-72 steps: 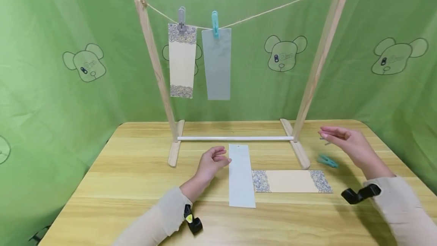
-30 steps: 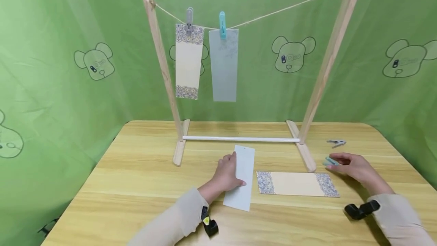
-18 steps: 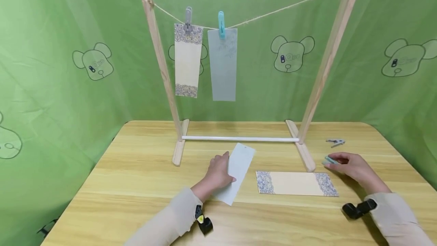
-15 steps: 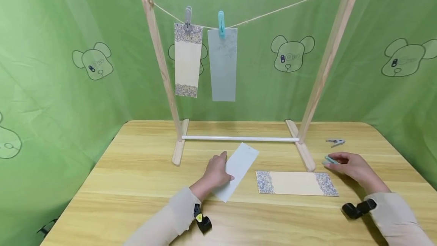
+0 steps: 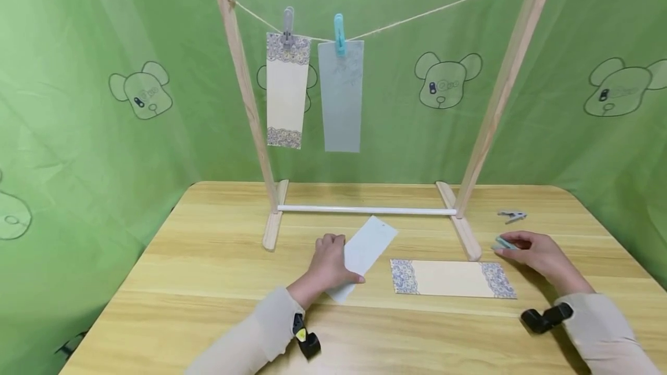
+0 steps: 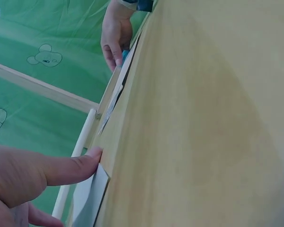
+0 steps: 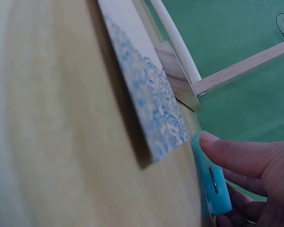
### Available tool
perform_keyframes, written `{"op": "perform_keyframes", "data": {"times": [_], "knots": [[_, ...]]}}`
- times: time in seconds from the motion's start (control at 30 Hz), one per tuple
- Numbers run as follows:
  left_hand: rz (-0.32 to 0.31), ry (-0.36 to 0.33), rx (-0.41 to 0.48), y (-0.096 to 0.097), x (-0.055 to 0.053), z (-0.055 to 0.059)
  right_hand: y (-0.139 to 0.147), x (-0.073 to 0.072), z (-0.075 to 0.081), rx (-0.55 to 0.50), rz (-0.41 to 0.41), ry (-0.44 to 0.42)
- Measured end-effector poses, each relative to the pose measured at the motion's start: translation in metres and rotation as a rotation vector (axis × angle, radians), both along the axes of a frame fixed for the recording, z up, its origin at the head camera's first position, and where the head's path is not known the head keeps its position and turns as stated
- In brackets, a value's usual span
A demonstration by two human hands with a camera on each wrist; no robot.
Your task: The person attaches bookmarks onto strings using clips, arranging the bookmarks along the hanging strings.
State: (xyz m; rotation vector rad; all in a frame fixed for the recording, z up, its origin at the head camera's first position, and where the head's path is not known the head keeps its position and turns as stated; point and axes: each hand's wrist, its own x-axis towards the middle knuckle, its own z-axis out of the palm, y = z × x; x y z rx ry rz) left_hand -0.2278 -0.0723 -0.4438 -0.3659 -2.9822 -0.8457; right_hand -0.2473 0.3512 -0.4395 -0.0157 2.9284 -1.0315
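My left hand (image 5: 327, 265) grips a plain pale-blue card (image 5: 371, 243) by its sides, low on the card, thumb on the near side. The card lies slanted at the table, its small hole at the far end. In the left wrist view the card (image 6: 91, 196) looks slightly bowed beneath the thumb. My right hand (image 5: 544, 256) pinches a teal clothespin (image 7: 212, 182) between thumb and fingers, at the table's right side. Between the hands lies a cream card (image 5: 449, 278) with blue lace-patterned ends. A grey clothespin (image 5: 513, 216) rests beyond the right hand.
A wooden stand has two posts (image 5: 502, 85), a white bar (image 5: 365, 210) and a sagging string (image 5: 443, 10). From it hang a lace-patterned card (image 5: 286, 91) under a grey clothespin (image 5: 288, 26) and a blue-grey card (image 5: 341, 100) under a teal clothespin (image 5: 340, 33).
My right hand has put the grey clothespin down and taken hold of the teal one. My left hand has grasped the pale-blue card and turned it clockwise, its near end swinging left.
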Motion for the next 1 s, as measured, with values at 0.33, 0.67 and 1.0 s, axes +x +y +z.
{"op": "perform_keyframes", "data": {"times": [0.33,0.67,1.0], "knots": [[0.003,-0.071,0.054,-0.006,-0.006,0.005,0.001,-0.003,0.0,0.014,0.003,0.014],[0.022,-0.12,0.078,-0.006,-0.007,0.005,-0.004,-0.002,0.0,0.078,0.018,0.087],[0.025,-0.194,0.26,-0.014,-0.016,0.005,-0.004,-0.002,0.001,0.063,-0.022,0.106]]}}
